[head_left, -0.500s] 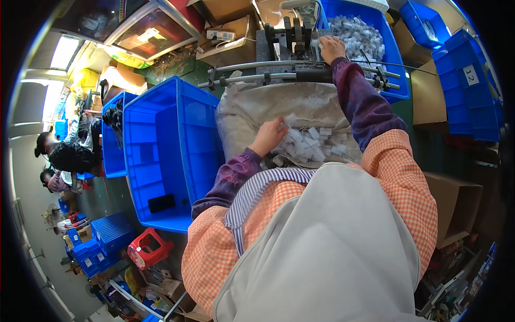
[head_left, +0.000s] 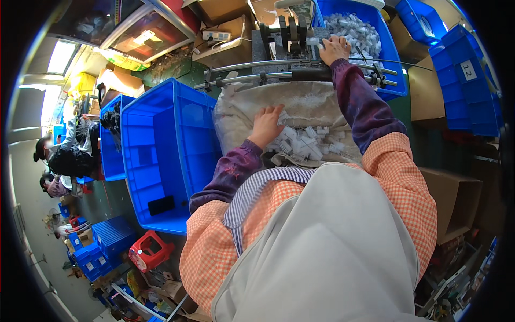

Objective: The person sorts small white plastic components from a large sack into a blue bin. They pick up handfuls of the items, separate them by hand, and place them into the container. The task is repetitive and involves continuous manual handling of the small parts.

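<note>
Small white brush pieces (head_left: 308, 140) lie heaped in the open mouth of a pale sack (head_left: 300, 107) spread across your lap, just this side of the metal rail (head_left: 279, 72) — take that rail as your landmark. Kept so close, the heap probably lets your left hand feed without your leaning.

Largest first: the big blue crate (head_left: 161, 155) stands to the left of the rail, nearly bare inside but for a dark flat thing on its floor. Beyond the rail, a second blue bin (head_left: 394, 59) holds a mound of white pieces (head_left: 351, 27), likely where worked ones gather. The sack hangs from the rail's near side, its mouth held open toward you. On the rail's far side sits a dark metal machine (head_left: 289, 35) with upright posts.

Your left hand (head_left: 266, 126) rests on the near heap, below the rail, fingers curled down into the pieces — whether they have pinched one, you cannot tell from here. Your right hand (head_left: 333, 49) reaches over the rail to the machine, fingers closed about a small white bristled piece (head_left: 313, 41) at its edge, held level as if to seat it.

Far left of the rail, other people sit low among smaller blue crates (head_left: 107, 239) and a red stool (head_left: 150, 251).
</note>
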Motion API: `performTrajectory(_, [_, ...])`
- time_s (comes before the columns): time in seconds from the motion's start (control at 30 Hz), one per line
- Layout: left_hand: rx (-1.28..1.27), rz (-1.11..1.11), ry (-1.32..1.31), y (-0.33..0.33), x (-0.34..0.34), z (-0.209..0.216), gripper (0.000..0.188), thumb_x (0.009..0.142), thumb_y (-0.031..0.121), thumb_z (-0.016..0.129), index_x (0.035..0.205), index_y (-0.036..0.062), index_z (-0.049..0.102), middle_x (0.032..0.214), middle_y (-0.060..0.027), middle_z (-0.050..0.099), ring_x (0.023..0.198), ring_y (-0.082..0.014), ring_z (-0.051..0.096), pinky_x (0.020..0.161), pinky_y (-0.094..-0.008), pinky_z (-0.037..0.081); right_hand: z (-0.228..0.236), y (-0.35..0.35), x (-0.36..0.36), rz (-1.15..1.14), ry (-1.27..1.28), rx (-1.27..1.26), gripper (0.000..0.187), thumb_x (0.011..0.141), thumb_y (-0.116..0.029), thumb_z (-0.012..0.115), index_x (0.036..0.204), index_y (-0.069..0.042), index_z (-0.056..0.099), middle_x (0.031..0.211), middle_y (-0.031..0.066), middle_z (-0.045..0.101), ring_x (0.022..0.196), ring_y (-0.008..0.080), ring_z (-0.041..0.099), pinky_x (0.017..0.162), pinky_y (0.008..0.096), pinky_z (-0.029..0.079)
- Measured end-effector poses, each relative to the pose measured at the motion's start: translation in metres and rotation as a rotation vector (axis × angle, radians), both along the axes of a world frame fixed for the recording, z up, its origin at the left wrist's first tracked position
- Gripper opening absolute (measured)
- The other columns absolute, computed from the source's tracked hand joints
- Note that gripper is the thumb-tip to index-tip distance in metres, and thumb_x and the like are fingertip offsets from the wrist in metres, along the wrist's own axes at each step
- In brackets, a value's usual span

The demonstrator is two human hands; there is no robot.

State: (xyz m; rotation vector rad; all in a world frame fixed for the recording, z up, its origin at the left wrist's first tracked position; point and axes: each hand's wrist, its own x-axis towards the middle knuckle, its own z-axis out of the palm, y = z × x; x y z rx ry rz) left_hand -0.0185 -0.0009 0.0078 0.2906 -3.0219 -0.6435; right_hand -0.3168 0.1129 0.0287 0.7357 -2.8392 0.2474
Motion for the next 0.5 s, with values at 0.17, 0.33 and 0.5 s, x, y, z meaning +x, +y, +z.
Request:
performTrajectory(0.17, [0.020, -0.197, -0.155, -0.002, -0.015, -0.020, 0.034, 0.078, 0.019, 0.056, 0.110, 0.0093, 0.051, 0.102, -0.0165, 0.055, 0.089, -0.0352, 0.056, 0.077, -0.0437, 0.044, -0.002, -0.020, 0.007, -0.002, -0.035, -0.006, 0.032, 0.080, -0.037, 0.050, 0.098, -0.014, 0.062, 0.109, 0.0084, 0.054, 0.110, 0.0290, 0.040, 0.092, 0.0463, 0.025])
performTrajectory(0.33, [0.087, -0.060, 0.017, 0.007, -0.016, 0.000, 0.030, 0.081, 0.012, 0.050, 0.110, 0.0071, 0.050, 0.100, -0.0167, 0.054, 0.085, -0.0358, 0.056, 0.073, -0.0428, 0.045, -0.011, -0.050, 0.019, 0.064, -0.031, -0.019, 0.032, 0.082, -0.030, 0.046, 0.101, -0.010, 0.061, 0.109, 0.0096, 0.055, 0.111, 0.0294, 0.039, 0.094, 0.0462, 0.024])
performTrajectory(0.5, [0.164, -0.049, 0.171, 0.003, -0.018, 0.019, 0.028, 0.083, 0.005, 0.046, 0.110, 0.0053, 0.050, 0.098, -0.0169, 0.053, 0.084, -0.0373, 0.055, 0.071, -0.0421, 0.045, -0.012, -0.057, 0.027, 0.063, 0.051, -0.029, 0.027, 0.081, -0.027, 0.046, 0.097, -0.012, 0.061, 0.105, 0.0081, 0.057, 0.109, 0.0279, 0.041, 0.092, 0.0473, 0.024])
